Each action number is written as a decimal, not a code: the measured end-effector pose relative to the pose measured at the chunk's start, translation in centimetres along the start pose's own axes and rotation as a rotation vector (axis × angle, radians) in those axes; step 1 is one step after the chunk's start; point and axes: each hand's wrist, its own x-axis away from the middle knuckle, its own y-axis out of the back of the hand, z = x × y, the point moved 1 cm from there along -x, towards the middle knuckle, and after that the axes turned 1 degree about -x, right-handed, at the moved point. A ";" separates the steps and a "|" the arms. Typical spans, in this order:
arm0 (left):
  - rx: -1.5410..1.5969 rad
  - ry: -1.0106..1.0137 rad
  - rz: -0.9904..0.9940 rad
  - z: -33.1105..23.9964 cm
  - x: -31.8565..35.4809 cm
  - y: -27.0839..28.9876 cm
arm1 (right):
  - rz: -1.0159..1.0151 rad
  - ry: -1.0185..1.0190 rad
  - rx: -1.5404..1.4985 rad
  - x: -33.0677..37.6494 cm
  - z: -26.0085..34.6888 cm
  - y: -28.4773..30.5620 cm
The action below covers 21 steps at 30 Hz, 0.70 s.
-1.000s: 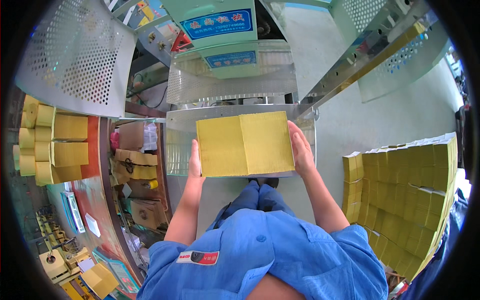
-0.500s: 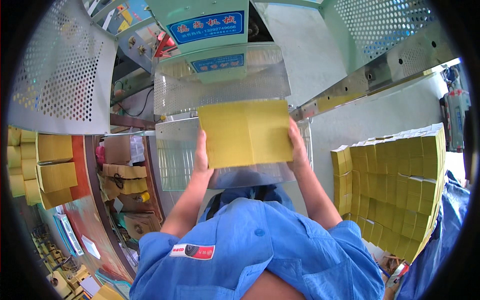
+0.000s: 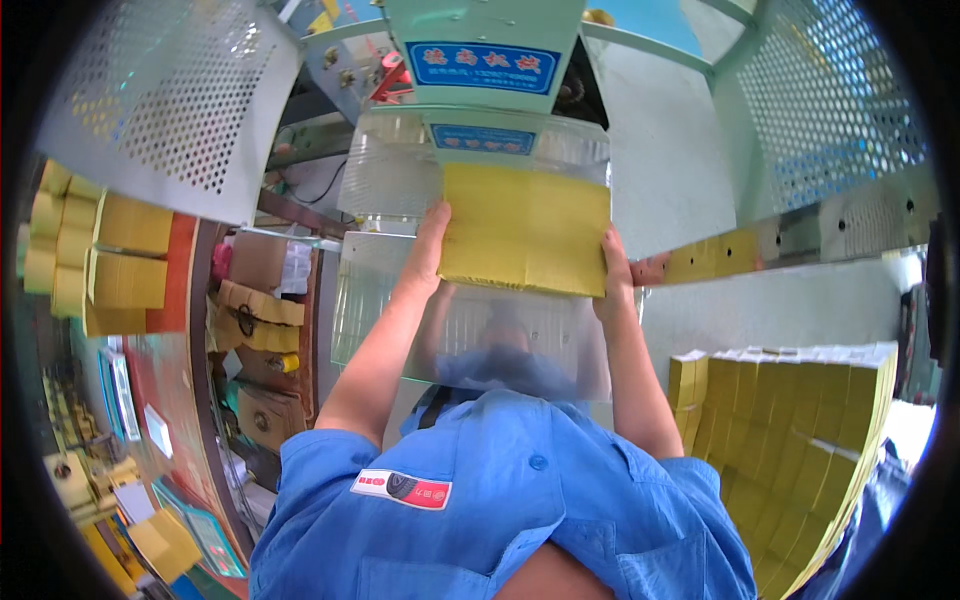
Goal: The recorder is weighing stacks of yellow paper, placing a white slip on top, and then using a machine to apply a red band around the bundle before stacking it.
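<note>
- Up against the pale green machine (image 3: 480, 40), a stack of yellow sheets (image 3: 525, 228) is held flat in both hands, its far edge under the clear plastic guard (image 3: 400, 170);
- the left hand (image 3: 432, 245) grips the stack's left edge, thumb on top and pressed along the side; the other fingers are hidden beneath, so I cannot tell how they lie;
- the right hand (image 3: 612, 268) clasps the right edge the same way, thumb up the side, fingers out of sight under the sheets;
- below the stack a shiny metal plate (image 3: 500, 340) mirrors the person's blue shirt (image 3: 500, 500);
- off to the right, well apart, more yellow bundles (image 3: 800, 420) stand packed in rows; others are piled on a shelf (image 3: 100, 260) to the left;
- perforated metal guards (image 3: 170, 100) flank the machine.
</note>
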 end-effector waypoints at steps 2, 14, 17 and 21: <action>0.204 0.078 0.088 -0.2 0.8 -0.6 | 0.020 -0.012 0.011 -0.3 0.0 0.2; 0.110 0.032 0.075 -0.3 2.3 -3.1 | 0.169 0.107 0.048 0.2 0.0 0.8; 0.109 0.099 0.025 0.1 2.1 -2.6 | 0.144 0.114 0.038 0.7 0.1 0.6; 0.073 0.122 0.102 0.1 1.9 -1.5 | 0.109 0.043 -0.001 0.8 -0.6 1.2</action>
